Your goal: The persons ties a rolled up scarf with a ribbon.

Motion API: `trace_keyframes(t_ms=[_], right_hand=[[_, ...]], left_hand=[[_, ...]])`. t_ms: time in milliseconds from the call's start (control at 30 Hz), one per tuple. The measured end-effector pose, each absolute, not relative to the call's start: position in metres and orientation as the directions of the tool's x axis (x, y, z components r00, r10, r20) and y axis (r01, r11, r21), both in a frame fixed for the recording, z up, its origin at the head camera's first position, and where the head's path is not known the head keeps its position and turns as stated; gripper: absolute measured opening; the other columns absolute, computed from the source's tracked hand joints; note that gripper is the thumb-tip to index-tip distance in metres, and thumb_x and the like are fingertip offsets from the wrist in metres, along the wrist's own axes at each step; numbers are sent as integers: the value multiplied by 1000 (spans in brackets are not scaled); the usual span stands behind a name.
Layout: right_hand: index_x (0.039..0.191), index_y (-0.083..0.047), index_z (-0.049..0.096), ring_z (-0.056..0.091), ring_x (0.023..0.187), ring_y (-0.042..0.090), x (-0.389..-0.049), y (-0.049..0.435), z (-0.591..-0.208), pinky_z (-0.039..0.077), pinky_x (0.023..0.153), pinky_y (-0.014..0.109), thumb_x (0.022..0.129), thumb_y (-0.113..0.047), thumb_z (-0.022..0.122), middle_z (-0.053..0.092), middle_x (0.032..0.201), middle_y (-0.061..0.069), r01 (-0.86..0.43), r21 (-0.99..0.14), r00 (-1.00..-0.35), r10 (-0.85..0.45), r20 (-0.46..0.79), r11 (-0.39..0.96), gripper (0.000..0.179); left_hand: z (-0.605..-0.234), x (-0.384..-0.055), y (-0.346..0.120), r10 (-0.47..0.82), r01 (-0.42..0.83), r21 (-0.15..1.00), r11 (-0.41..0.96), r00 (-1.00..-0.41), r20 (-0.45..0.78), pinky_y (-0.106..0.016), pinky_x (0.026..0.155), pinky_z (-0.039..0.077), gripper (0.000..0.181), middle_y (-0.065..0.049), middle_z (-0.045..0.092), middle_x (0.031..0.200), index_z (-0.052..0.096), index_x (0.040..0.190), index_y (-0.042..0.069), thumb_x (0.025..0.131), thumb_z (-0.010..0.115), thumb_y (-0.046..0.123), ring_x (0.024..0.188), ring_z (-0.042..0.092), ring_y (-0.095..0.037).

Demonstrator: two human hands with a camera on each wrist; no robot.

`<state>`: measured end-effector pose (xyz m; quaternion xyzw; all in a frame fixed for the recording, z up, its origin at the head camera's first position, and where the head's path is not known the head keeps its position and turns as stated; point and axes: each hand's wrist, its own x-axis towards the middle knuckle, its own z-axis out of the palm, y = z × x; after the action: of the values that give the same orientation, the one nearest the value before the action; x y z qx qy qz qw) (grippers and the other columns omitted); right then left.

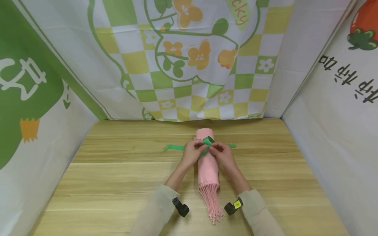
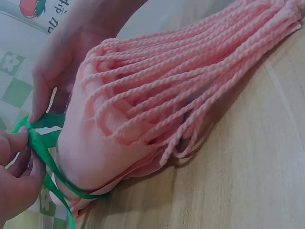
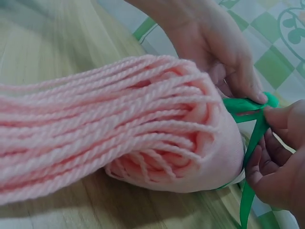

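A rolled pink scarf (image 1: pixel 208 170) with a long twisted fringe (image 1: pixel 211 200) lies lengthwise on the wooden table, fringe toward the person. Around its upper part goes a green ribbon (image 1: pixel 208 141), gathered in a loop and crossing on top of the roll. The left hand (image 1: pixel 192 152) pinches the ribbon between thumb and fingers at the loop's left side. From the other side the right hand (image 1: pixel 223 154) pinches it too, fingertips close to the left ones. In the left wrist view, ribbon (image 2: pixel 44 150) runs from the pinched crossing down around the roll.
One frayed ribbon end (image 1: pixel 174 147) lies on the table to the left, another (image 1: pixel 232 145) to the right. A patterned cloth (image 1: pixel 192 82) hangs behind the table (image 1: pixel 118 183), and printed panels stand at both sides. Each wrist bears a small black camera (image 1: pixel 180 207).
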<state>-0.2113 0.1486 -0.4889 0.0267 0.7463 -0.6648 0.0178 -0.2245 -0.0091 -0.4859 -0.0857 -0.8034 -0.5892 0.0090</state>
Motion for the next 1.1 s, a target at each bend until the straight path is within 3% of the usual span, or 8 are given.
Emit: trace_keyframes(t_ms=[200,633,933,1100], right_hand=[[111,6,65,59,92,8,-215,152,-487,51,81,21,95,-9,66,65,98,-4,51,-998,-997,63,-49,31,21],[108,10,66,64,81,4,-215,146,-487,55,74,17,90,-1,69,70,86,-5,-26,-999,-992,122,28,22,22],[91,1,59,64,79,3,-216,139,-489,53,71,15,86,4,72,68,79,-8,-43,-999,-989,137,47,28,15],[94,5,64,64,78,3,-216,138,-489,52,70,14,87,3,71,71,82,1,-55,-996,-989,136,64,70,11]], left_hand=[[-485,-225,-13,139,120,966,230,-986,90,-35,94,56,21,-17,72,110,72,113,1,94,67,8,107,66,-28],[-480,-224,-7,129,103,965,242,-989,74,-38,99,55,28,-23,68,121,67,121,-5,95,57,-5,115,64,-34],[-482,-225,-8,127,92,967,240,-990,63,-35,90,58,28,-23,69,115,67,120,-5,93,63,0,106,67,-33],[-486,-228,-8,133,70,979,192,-990,44,-30,86,59,28,-25,68,116,67,120,-5,93,64,1,103,69,-32]])
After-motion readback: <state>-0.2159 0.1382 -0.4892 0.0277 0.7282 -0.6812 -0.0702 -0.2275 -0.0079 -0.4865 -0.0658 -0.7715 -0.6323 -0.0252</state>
